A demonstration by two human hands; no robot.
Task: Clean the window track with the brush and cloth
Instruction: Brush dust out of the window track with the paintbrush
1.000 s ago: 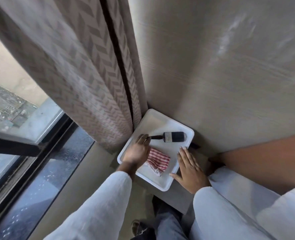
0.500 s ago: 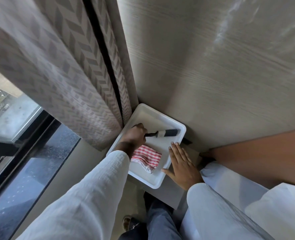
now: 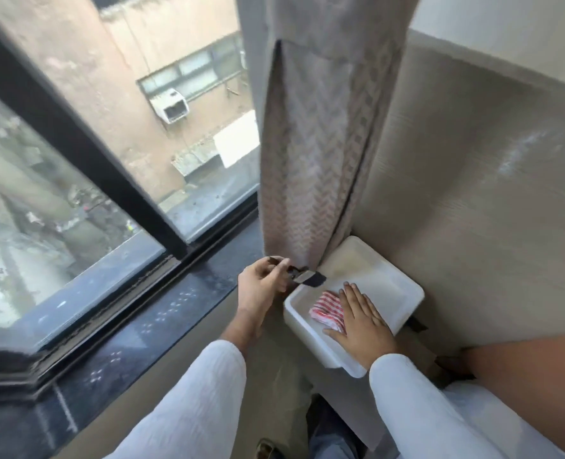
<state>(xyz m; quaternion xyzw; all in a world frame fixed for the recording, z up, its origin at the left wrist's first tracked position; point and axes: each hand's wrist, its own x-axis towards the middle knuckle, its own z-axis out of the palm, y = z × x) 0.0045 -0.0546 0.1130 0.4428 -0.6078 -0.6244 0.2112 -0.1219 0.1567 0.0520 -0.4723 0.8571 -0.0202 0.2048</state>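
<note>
My left hand grips the dark handle of a small paint brush, lifted above the left rim of a white tray, bristles pointing right. My right hand lies flat, fingers apart, on a red-and-white striped cloth inside the tray. The window track runs diagonally along the base of the black-framed window, to the left of my left hand.
A grey chevron curtain hangs just behind the tray. A dark stone sill lies below the track. A beige panelled wall rises on the right. White-sleeved arms and a foot on the floor show below.
My left hand has taken the brush out of the tray and lifted it left. My right hand has moved onto the cloth. The camera has swung up and left toward the window.
</note>
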